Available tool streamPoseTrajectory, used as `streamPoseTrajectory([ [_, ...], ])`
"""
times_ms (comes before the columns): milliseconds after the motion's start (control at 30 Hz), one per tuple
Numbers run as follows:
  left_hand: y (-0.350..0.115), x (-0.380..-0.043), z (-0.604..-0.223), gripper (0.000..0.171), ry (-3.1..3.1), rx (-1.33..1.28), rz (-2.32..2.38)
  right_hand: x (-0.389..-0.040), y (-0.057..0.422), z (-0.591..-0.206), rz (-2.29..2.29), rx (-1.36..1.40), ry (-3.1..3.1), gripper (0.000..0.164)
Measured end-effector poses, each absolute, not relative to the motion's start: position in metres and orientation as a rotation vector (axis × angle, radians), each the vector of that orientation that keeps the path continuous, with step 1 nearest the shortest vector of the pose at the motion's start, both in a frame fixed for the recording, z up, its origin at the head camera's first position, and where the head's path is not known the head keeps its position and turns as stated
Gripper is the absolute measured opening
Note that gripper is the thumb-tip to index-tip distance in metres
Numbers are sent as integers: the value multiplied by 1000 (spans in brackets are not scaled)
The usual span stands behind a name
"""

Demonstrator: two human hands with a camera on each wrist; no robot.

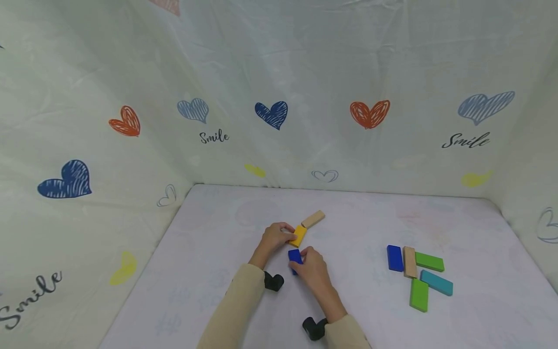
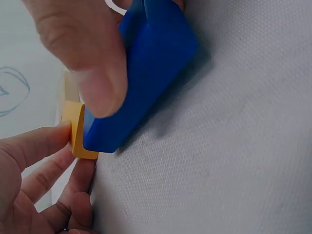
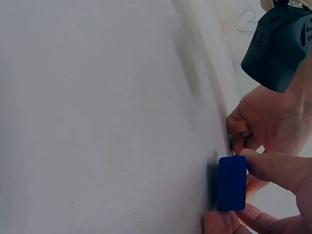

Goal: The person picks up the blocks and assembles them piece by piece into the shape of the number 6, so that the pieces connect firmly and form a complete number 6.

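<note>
In the head view, three flat blocks stretch in a slanting line near the middle of the table: a plain wood block [image 1: 314, 219] at the far end, a yellow block [image 1: 300, 232] close to it, and a blue block [image 1: 294, 255] nearest the person. The left hand [image 1: 274, 236] pinches the yellow block at its sides. My right hand [image 1: 315, 269] grips the blue block between thumb and fingers, low over the white cloth. From the left wrist, the blue block [image 2: 151, 68] looks tilted and overlaps the yellow block [image 2: 75, 131]. The right wrist view shows the blue block's end face [image 3: 232, 184].
To the right lies a loose group: another blue block [image 1: 395, 258], a wood block [image 1: 410, 262], two green blocks [image 1: 429, 261] and a teal block [image 1: 437, 282]. Dark wrist cameras [image 1: 273, 281] sit on both wrists. A patterned sheet [image 1: 322, 72] hangs behind the table.
</note>
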State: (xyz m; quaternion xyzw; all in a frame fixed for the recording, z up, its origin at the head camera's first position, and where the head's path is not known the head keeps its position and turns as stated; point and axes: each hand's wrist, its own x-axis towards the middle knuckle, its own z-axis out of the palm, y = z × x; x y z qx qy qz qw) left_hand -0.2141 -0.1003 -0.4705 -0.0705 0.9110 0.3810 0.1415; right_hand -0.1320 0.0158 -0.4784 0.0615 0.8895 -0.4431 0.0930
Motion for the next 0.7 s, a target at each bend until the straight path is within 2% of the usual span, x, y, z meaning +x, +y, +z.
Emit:
streamPoseTrajectory([
  [167, -100, -214, -471, 23, 2638, -195, 1096, -136, 16, -480, -1286, 186, 2626, 38],
  [467, -99, -214, -471, 23, 2625, -211, 1095, -139, 16, -481, -1325, 218, 2598, 24],
  [700, -100, -214, -472, 24, 2631, -206, 1092, -142, 16, -481, -1343, 260, 2582, 22],
])
